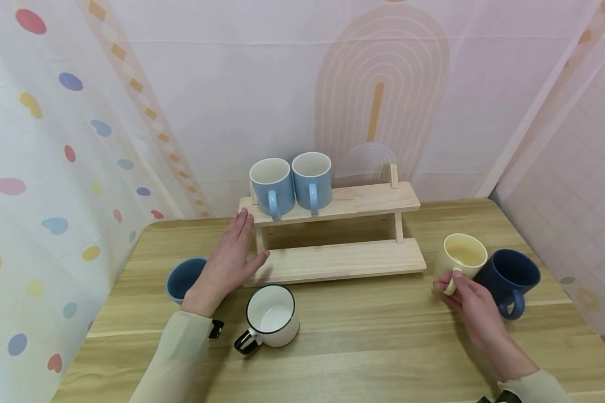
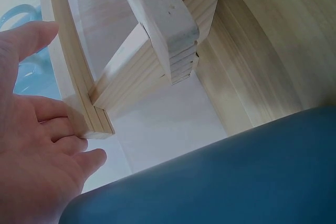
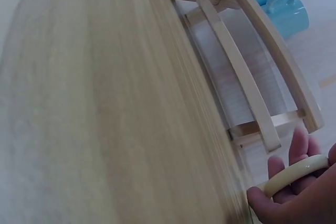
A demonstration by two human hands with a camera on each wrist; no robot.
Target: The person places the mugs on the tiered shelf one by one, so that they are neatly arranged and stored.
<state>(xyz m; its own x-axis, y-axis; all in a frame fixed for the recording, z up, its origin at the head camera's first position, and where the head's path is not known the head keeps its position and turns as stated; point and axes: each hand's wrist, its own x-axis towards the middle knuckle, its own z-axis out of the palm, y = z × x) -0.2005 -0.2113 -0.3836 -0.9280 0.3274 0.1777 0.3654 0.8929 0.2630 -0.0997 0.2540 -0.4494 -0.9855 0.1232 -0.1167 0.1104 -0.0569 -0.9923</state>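
A two-tier wooden rack (image 1: pixel 333 261) holds two light blue mugs (image 1: pixel 278 193) side by side at the left of its upper shelf. My left hand (image 1: pixel 228 260) touches the left end of that shelf with fingers extended; in the left wrist view the fingers (image 2: pixel 52 119) lie against the shelf's end. At the right, my right hand (image 1: pixel 476 313) grips the handle of a pale yellow mug (image 1: pixel 464 250), which is upright. In the right wrist view the fingers are curled round the yellow handle (image 3: pixel 296 172). The rack's lower shelf bears nothing.
A dark navy mug (image 1: pixel 515 270) stands just right of the yellow one. Near my left forearm are a blue mug (image 1: pixel 184 278), partly hidden by the hand, and a white mug with black rim (image 1: pixel 274 316). A patterned curtain (image 1: pixel 232 84) hangs behind the wooden table (image 1: pixel 363 336).
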